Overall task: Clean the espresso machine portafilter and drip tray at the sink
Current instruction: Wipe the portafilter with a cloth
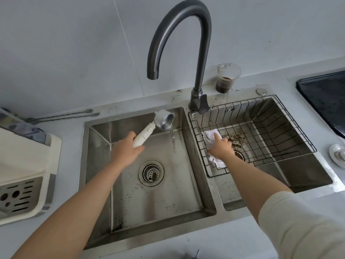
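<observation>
Brushed steel sink (97, 156), grit-speckled; matt dark metal faucet (179, 30); portafilter (160, 122) shiny metal basket, cream plastic handle; white cloth (211, 135); wire rack (291, 124)

Right arm: loose cream sleeve (298, 227), plain soft fabric, its cuff ending near the elbow. Forearm bare from there to the right hand (221, 149). Left forearm bare down to the left hand (125, 154).
</observation>
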A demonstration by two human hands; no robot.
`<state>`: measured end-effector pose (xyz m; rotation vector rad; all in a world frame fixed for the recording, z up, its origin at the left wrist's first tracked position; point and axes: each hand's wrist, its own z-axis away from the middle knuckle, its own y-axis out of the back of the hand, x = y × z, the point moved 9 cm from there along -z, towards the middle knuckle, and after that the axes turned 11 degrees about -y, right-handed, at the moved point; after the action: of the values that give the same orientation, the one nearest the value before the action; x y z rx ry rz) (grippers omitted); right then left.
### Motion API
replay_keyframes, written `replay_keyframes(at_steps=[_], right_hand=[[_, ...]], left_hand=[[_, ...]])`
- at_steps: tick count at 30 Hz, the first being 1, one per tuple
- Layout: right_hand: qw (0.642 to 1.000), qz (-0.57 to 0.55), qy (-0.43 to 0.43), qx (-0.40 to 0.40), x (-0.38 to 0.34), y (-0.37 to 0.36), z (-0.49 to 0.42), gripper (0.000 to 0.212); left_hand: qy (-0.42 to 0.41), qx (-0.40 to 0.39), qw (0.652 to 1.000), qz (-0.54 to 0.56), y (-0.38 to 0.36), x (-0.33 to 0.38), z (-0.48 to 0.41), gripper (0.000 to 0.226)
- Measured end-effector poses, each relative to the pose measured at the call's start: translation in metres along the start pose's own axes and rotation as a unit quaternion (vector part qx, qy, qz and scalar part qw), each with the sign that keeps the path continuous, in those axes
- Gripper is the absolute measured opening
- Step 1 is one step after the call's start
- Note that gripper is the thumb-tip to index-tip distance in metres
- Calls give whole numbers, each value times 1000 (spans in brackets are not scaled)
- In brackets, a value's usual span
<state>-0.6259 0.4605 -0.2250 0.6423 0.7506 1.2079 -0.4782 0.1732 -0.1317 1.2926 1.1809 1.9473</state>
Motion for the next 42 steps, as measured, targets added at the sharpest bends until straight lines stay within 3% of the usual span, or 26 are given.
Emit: replay_keyframes(at_steps=[12,18,21,26,30,34,42], right_hand=[[998,56,4,22,2,-11,-20,60],[999,25,16,44,5,-1,-22,57],[999,-14,13,42,7,3,-23,57],[981,-195,3,1,9,12,-15,51],[931,-361,27,-47,-1,28,1,35],[858,-502,30,-110,-14,41,28,28],[762,-600,90,-225,-56,46,76,39]], left_hand=[[-17,165,969,-184,29,7,11,18],[-73,198,939,-270,34,19,17,38],[-72,174,946,-262,30,19,17,37],[28,68,994,-79,13,4,14,29],[74,26,989,128,-6,2,15,25],[124,-20,926,355,-22,15,25,11],[197,-85,786,579,-37,36,50,12]])
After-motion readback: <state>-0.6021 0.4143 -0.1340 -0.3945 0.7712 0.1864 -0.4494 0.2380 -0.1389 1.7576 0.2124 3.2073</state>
